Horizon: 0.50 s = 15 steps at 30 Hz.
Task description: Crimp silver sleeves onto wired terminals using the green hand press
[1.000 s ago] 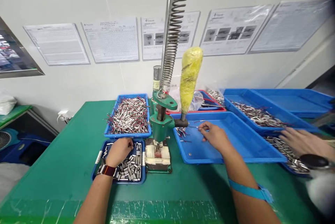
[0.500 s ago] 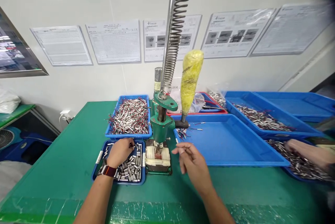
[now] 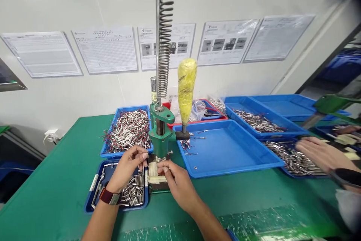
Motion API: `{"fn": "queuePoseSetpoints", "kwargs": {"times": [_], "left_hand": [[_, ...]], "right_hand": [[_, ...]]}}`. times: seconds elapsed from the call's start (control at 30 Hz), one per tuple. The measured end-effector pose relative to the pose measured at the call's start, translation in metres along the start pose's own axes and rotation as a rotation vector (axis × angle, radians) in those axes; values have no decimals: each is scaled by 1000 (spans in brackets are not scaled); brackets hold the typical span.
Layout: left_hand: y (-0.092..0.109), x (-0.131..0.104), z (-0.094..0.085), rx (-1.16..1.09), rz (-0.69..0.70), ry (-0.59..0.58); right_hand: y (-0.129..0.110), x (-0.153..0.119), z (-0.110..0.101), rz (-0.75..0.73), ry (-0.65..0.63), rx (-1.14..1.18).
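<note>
My left hand (image 3: 128, 167) is closed in a pinch over the right side of a small blue tray (image 3: 88, 196) of short metal tubes (image 3: 134, 192). Whatever lies between its fingertips is too small to make out. At the base of a green hand press (image 3: 160, 135), my right hand (image 3: 179, 184) is also pinched, its fingertips in front of the pale block (image 3: 153, 169). What it grips is hidden by the fingers. The press lever has a yellow wrapped handle (image 3: 186, 88), standing upright. A tall spring (image 3: 164, 38) rises above the press.
Behind the small tray, a blue tray (image 3: 105, 147) holds many red-and-black-wired parts. On the right, a large blue tray (image 3: 231, 150) has a few wired parts at its left. Farther right, a co-worker's hand (image 3: 324, 154) is over a tray of metal parts (image 3: 293, 158).
My right hand has moved left from beside the press to its base. My left hand has risen from among the tubes toward the press. The view has shifted right.
</note>
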<state>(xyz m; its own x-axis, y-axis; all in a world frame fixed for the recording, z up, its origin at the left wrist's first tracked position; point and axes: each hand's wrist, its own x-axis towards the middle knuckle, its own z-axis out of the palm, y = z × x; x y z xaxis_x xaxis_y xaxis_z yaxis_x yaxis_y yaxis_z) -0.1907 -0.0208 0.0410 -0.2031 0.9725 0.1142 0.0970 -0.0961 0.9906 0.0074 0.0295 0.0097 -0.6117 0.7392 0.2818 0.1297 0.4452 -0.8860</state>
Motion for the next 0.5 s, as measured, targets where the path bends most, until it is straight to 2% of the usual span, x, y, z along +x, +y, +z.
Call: {"fn": "queuePoseSetpoints", "kwargs": {"times": [0.1,0.17,0.33,0.4,0.5], "left_hand": [[0,7,21,-256,-20,43],[-4,11,29,-383,-53,72],[-16,11,36,-458,-51,166],[-18,9,39,-445,-6,152],[-16,7,47,-439,10,47]], "right_hand": [[2,1,2,1,-37,-25],[4,2,5,44,-40,-49],[9,2,11,120,-103,-246],[9,2,13,118,-137,-268],[9,2,14,110,-132,-262]]}}
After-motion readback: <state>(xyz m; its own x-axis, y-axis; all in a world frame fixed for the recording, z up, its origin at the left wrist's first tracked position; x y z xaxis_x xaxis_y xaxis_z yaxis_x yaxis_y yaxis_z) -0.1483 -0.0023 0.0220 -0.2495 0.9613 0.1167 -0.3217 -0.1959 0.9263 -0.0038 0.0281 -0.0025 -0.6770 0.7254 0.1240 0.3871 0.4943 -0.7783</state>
